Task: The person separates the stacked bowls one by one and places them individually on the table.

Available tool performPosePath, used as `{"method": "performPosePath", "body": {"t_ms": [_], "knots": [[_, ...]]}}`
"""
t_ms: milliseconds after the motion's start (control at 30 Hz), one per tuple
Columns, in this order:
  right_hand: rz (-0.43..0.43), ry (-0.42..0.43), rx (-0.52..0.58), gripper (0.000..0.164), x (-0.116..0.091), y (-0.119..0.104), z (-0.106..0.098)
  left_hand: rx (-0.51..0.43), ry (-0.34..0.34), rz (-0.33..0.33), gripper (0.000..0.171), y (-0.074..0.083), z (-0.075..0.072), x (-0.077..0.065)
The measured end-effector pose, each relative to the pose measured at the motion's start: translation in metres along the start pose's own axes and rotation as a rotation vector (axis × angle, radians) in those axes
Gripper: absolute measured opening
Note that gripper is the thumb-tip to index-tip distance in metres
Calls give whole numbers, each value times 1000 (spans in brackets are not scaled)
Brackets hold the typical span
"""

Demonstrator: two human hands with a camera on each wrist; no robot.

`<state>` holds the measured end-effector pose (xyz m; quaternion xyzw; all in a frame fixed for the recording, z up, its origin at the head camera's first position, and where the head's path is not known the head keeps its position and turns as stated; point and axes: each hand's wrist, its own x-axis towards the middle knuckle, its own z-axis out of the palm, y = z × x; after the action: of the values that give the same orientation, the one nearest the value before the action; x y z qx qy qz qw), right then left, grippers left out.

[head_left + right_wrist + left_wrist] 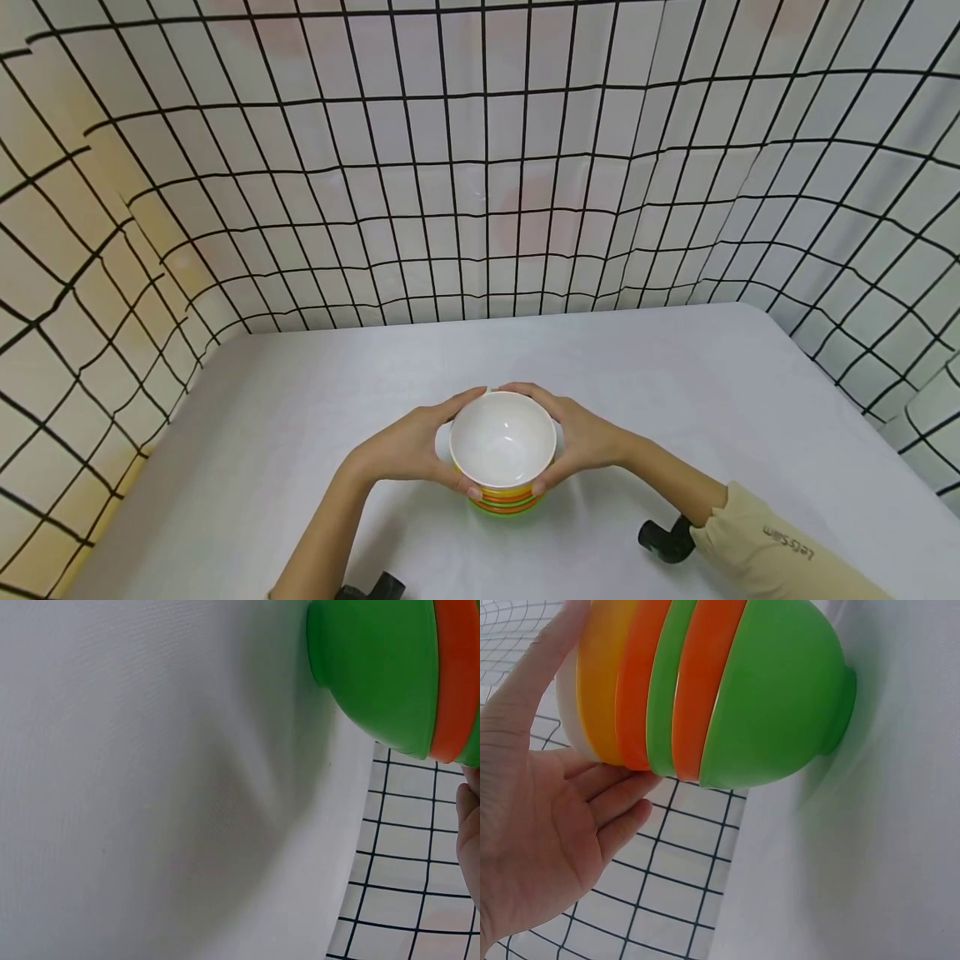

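Observation:
A stack of nested bowls stands near the front middle of the table. On top is a white bowl, its glossy inside facing up. Below its rim come yellow, orange and green bands, down to a green bowl with its foot at the tabletop. My left hand grips the upper stack from the left, thumb at the near side and fingers round the far side. From the right, my right hand holds it the same way; in the right wrist view only some of its fingers show.
A white cloth covers the table. White walls with a black grid rise behind it and at both sides. Black wrist devices sit near both forearms, and a beige sleeve covers the right one.

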<state>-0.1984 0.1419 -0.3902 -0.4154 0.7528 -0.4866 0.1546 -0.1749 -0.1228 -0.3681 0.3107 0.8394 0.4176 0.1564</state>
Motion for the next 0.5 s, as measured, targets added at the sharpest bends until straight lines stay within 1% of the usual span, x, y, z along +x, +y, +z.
{"method": "performPosePath", "body": {"t_ms": [200, 367, 500], "knots": [[7, 21, 11, 105, -3, -1, 3, -6, 0, -6, 110, 0, 2, 0], [-4, 49, 38, 103, -3, 2, 5, 13, 2, -13, 112, 1, 2, 0], [-20, 57, 22, 102, -3, 5, 6, 31, 0, -15, 111, 1, 2, 0]]}}
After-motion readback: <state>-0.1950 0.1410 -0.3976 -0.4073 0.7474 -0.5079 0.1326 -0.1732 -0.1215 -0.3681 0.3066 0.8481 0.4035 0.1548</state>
